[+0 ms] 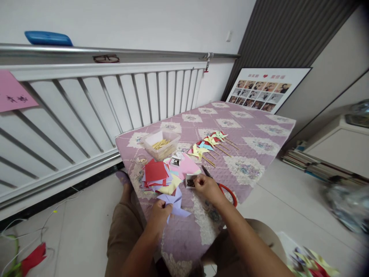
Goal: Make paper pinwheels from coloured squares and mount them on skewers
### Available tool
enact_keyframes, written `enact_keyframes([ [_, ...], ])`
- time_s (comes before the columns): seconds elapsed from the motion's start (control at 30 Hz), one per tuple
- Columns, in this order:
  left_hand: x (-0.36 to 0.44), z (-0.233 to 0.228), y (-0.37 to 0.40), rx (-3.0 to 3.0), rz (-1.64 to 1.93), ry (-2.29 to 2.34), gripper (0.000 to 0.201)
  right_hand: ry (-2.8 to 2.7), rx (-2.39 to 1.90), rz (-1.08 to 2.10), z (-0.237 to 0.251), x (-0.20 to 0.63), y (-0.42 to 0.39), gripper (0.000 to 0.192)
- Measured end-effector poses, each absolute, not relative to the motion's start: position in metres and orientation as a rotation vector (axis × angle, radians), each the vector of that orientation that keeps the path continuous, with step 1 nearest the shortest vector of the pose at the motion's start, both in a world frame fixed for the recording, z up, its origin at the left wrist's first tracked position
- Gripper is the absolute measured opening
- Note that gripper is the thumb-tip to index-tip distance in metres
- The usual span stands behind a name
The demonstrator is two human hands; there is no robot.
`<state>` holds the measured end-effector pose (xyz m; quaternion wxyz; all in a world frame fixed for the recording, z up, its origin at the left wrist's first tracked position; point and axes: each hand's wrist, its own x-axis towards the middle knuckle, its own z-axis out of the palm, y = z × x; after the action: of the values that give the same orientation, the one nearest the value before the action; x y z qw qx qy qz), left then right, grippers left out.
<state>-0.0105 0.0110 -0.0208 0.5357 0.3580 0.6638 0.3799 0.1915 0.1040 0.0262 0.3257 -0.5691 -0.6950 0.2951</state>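
Lavender pinwheel (175, 203), pinched at its near edge by the left hand (160, 214), lies flat on the table (259, 161), while the right hand (208, 188), just beyond and to its right, dips its fingers at a small box (190, 181).

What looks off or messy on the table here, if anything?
Nothing spilled or damaged. The stack of coloured paper squares is fanned out unevenly beside the clear box of sticks. Red-handled scissors lie partly hidden under the right hand. The left hand holds a lilac folded paper.
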Motion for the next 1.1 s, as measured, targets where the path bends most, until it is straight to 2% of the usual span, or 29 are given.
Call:
enact_keyframes([
  [0.3,-0.013,-0.02,0.01,0.86,0.927,1.579,0.01,-1.454,-1.351,1.183,0.018,0.182,0.056,0.017],
  [0.57,-0.012,-0.018,0.008,0.836,0.925,1.605,0.011,-1.279,-1.238,1.409,0.028,0.163,0.027,0.025],
  [0.8,-0.01,-0.008,0.006,0.844,0.954,1.61,0.009,-1.308,-1.17,1.467,0.034,0.148,0.022,0.03],
  [1.1,-0.009,0.002,0.004,0.845,0.947,1.583,0.009,-1.495,-1.188,1.336,0.027,0.135,0.022,0.018],
])
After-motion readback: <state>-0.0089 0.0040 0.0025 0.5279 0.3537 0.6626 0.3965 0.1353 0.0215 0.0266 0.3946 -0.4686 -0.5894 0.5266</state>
